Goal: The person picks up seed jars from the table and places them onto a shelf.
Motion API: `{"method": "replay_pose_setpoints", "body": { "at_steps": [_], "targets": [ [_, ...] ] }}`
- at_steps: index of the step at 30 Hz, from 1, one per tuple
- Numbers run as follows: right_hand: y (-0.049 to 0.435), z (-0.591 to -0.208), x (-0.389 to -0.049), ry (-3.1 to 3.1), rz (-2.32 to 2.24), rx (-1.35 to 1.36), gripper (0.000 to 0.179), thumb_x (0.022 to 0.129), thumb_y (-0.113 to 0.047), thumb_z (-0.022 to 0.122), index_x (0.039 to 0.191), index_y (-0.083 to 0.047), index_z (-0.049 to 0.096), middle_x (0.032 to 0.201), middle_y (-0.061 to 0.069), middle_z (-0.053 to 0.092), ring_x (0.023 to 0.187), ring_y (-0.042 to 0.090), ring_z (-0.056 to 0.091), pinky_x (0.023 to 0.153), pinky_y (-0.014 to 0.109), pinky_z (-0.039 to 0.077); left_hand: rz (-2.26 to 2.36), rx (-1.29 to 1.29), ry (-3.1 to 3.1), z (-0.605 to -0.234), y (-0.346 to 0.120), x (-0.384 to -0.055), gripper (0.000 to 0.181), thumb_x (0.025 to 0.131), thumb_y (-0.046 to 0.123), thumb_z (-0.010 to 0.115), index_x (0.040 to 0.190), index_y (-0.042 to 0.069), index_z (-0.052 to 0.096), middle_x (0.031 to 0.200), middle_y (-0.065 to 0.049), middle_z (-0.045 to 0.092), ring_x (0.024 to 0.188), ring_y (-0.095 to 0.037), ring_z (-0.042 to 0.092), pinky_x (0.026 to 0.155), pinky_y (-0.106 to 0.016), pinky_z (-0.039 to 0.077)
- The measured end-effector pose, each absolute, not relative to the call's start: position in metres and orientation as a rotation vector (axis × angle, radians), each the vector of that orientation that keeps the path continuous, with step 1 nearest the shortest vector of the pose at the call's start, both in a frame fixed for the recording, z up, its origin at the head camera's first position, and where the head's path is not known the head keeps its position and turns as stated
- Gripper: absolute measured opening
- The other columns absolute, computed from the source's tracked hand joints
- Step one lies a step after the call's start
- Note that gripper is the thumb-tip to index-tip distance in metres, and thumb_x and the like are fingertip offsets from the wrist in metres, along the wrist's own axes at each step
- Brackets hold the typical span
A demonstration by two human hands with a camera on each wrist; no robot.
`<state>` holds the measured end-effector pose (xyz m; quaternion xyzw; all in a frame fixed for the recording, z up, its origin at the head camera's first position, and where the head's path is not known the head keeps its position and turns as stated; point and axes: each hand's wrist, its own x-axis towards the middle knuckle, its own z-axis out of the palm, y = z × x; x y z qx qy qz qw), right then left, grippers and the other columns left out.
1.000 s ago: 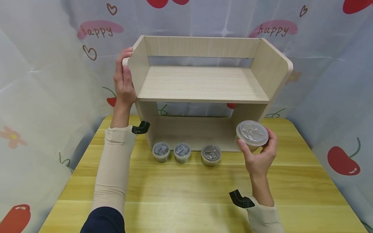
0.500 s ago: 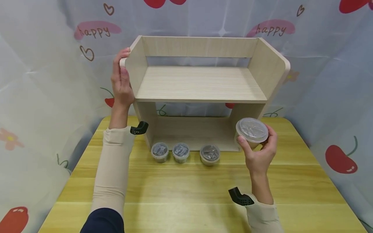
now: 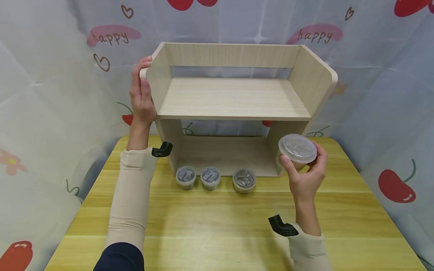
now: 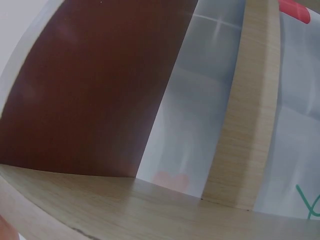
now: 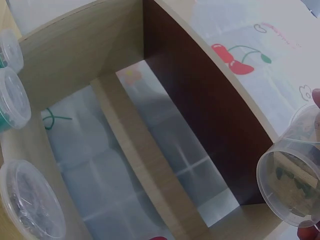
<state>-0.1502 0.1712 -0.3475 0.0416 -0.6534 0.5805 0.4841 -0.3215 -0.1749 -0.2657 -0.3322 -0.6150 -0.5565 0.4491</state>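
A small two-tier wooden shelf (image 3: pixel 234 98) stands on the table. My left hand (image 3: pixel 142 98) grips the front edge of its left side panel, fingers over the edge and thumb along the outer face. My right hand (image 3: pixel 306 177) holds a large lidded clear plastic tub (image 3: pixel 298 148) at the shelf's right front, thumb on the near side and fingers on the right. In the right wrist view the tub (image 5: pixel 295 175) shows at the right edge, its base toward the camera. Along the shelf's front stand three lidded tubs: a small one (image 3: pixel 186 177), another small one (image 3: pixel 211 177) and a medium one (image 3: pixel 244 180).
The wooden table (image 3: pixel 210 226) extends in front of the shelf. A printed cloth backdrop (image 3: pixel 68 75) hangs behind and at both sides. In the shelf's lower tier lies a bottom board (image 3: pixel 223 150), with the upper board (image 3: pixel 234 96) above it.
My right hand has lifted the large tub slightly and shifted it a little to the right. The left hand keeps its grip on the shelf, and the three standing tubs have not moved.
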Motion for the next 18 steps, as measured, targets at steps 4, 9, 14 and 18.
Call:
{"method": "replay_pose_setpoints", "body": {
  "at_steps": [4,9,14,18],
  "targets": [
    [0.1719,-0.3451,-0.1508,-1.587,1.416,0.098,0.065,0.069,-0.016,0.08,0.125,0.006,0.055,0.114,-0.004,0.058,0.096,0.009,0.055,0.076,0.02,0.039,-1.377,-0.819,-1.523,-0.2665,-0.1753,-0.3232,0.039,0.09,-0.001,0.03,0.125,-0.016,0.038,0.139,-0.021,0.047,0.131,-0.023,0.043,0.105,-0.037,0.039],
    [0.173,-0.3433,-0.1521,-1.573,1.428,0.097,0.065,0.069,-0.016,0.081,0.125,0.006,0.056,0.113,-0.003,0.058,0.096,0.01,0.055,0.077,0.02,0.039,-1.375,-0.821,-1.524,-0.2672,-0.1754,-0.3241,0.039,0.09,-0.001,0.03,0.125,-0.016,0.038,0.139,-0.022,0.047,0.132,-0.024,0.042,0.105,-0.038,0.039],
    [0.1748,-0.341,-0.1538,-1.56,1.435,0.107,0.067,0.068,-0.017,0.082,0.125,0.006,0.055,0.112,-0.003,0.059,0.096,0.011,0.055,0.077,0.02,0.039,-1.381,-0.821,-1.521,-0.2665,-0.175,-0.323,0.039,0.09,-0.001,0.029,0.125,-0.016,0.038,0.14,-0.022,0.047,0.133,-0.024,0.041,0.107,-0.04,0.037],
    [0.1748,-0.338,-0.1545,-1.551,1.439,0.102,0.067,0.068,-0.019,0.082,0.126,0.004,0.056,0.112,-0.004,0.059,0.096,0.011,0.055,0.077,0.02,0.039,-1.382,-0.816,-1.521,-0.2656,-0.1748,-0.3217,0.039,0.09,-0.001,0.029,0.125,-0.016,0.039,0.14,-0.023,0.047,0.134,-0.023,0.041,0.109,-0.041,0.035]
  ]
}}
